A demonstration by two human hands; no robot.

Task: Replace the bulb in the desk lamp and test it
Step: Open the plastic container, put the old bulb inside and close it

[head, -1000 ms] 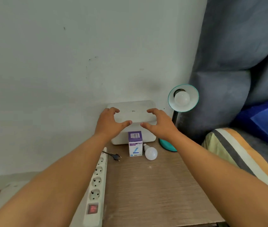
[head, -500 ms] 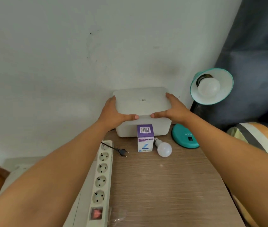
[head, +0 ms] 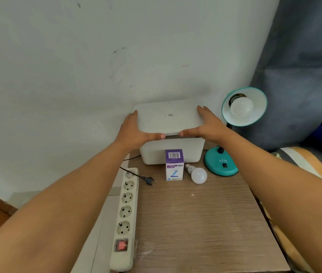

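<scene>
A teal desk lamp stands at the table's back right, a white bulb in its shade. A loose white bulb lies in front of it, beside a small purple-and-white bulb carton. The lamp's black plug lies unplugged on the table. Behind the carton sits a white box. My left hand and my right hand grip the two sides of its white lid, which is raised a little off the box at the front.
A white power strip with several sockets and a red switch runs along the wooden table's left edge. The wall is close behind the box. A grey cushion and striped bedding lie to the right.
My hands moved from above the box to its lid's sides and gripped it. The lid's front edge has lifted off the box. The camera view shifted.
</scene>
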